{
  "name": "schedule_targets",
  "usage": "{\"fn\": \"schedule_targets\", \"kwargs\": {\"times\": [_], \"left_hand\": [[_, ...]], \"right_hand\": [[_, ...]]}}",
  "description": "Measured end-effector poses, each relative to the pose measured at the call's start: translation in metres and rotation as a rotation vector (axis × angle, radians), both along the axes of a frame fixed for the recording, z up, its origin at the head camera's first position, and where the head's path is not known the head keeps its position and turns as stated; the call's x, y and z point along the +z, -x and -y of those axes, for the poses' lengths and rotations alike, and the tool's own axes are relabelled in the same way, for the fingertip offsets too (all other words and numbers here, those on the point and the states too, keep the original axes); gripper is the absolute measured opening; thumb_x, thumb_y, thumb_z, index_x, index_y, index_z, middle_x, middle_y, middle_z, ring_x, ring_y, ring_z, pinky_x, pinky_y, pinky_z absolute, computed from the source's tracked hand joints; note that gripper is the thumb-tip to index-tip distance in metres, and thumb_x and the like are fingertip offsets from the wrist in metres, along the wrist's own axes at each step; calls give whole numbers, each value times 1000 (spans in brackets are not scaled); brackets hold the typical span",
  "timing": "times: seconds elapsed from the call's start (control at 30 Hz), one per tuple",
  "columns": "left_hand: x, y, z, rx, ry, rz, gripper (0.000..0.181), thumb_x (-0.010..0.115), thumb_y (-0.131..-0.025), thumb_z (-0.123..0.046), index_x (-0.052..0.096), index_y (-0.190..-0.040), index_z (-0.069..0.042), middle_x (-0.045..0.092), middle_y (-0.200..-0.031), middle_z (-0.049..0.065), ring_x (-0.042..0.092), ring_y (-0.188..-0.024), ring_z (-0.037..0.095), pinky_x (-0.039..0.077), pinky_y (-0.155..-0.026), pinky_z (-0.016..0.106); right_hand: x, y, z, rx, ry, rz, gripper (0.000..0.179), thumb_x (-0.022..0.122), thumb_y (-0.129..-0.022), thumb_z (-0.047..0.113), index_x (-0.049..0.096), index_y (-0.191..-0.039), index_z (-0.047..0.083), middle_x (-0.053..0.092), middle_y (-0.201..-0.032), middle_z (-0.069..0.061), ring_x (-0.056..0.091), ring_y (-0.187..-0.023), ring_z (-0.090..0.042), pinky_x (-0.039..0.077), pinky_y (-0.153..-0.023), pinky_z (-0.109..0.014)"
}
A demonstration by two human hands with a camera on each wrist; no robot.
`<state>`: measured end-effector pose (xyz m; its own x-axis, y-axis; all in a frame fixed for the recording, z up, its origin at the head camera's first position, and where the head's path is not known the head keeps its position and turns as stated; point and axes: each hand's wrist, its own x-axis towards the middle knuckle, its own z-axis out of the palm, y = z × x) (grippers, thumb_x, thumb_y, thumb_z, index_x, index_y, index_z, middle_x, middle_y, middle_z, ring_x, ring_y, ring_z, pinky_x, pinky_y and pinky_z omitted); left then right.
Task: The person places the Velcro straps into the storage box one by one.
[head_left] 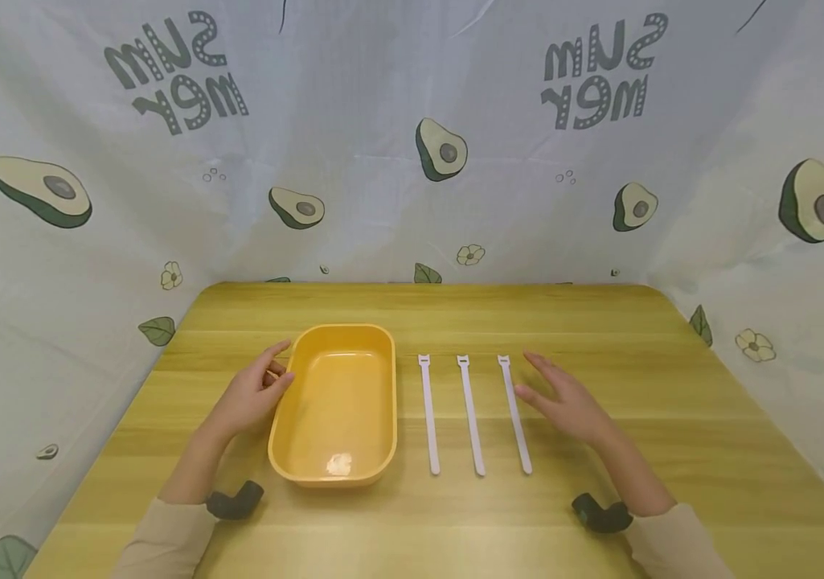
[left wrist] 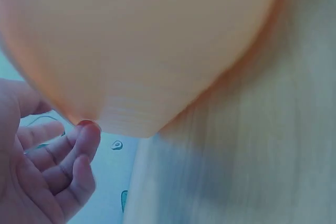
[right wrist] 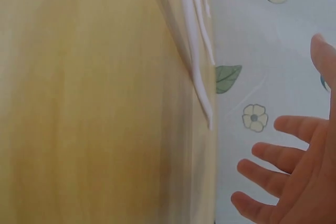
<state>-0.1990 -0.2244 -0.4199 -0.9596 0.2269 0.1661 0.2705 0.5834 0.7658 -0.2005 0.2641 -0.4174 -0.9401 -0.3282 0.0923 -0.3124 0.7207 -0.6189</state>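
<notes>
Left hand (head_left: 248, 396) is beside the yellow tray (head_left: 345, 402).

In the left wrist view the yellow tray (left wrist: 147, 51) runs off the top edge, its wall softened by blur, and the left grip (left wrist: 39, 174) is cut by the left edge; how firmly it meets the tray, if at all, cannot be told. The right wrist view crops the white straps (right wrist: 193, 45) at the top and the right grip (right wrist: 310, 182) (palm included) at the right. The head view cuts off both sleeves (head_left: 166, 539) and the near side of the worktop (head_left: 484, 527).
</notes>
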Motion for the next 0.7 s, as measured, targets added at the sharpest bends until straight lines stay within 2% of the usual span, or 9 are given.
{"fn": "schedule_targets", "kwargs": {"times": [0.13,0.23,0.43,0.57,0.7], "left_hand": [[-1,1,3,-23,-186,110,50,58,-98,-9,40,-143,1,54,-98,16,56,-67,18,50,-62,28],[-1,1,4,-38,-256,149,45,58,-97,-5,43,-138,4,52,-96,16,56,-65,17,51,-62,29],[-2,1,4,-50,-309,185,41,57,-97,-3,46,-133,10,50,-96,17,58,-71,15,54,-64,30],[-2,3,4,-52,-333,207,42,57,-97,-2,45,-134,12,49,-96,16,57,-70,14,53,-63,29],[-2,3,4,-47,-338,215,42,56,-96,-2,44,-134,12,49,-95,16,56,-71,14,52,-64,28]], "right_hand": [[-1,-2,1,-13,21,31,67,52,-101,37,29,-150,-3,27,-152,-27,22,-137,-52,19,-106,-68],[-3,-3,3,-22,41,48,65,51,-102,35,32,-148,-6,31,-150,-28,29,-135,-51,23,-104,-68],[-4,-1,7,-74,76,63,61,51,-102,36,40,-141,-9,46,-138,-30,47,-121,-47,44,-93,-59],[-4,1,9,-118,85,87,58,57,-100,33,44,-138,-9,53,-129,-28,52,-116,-44,47,-91,-55],[-4,2,14,-151,99,97,49,63,-97,20,48,-132,-11,59,-117,-24,57,-108,-40,49,-89,-50]]}}
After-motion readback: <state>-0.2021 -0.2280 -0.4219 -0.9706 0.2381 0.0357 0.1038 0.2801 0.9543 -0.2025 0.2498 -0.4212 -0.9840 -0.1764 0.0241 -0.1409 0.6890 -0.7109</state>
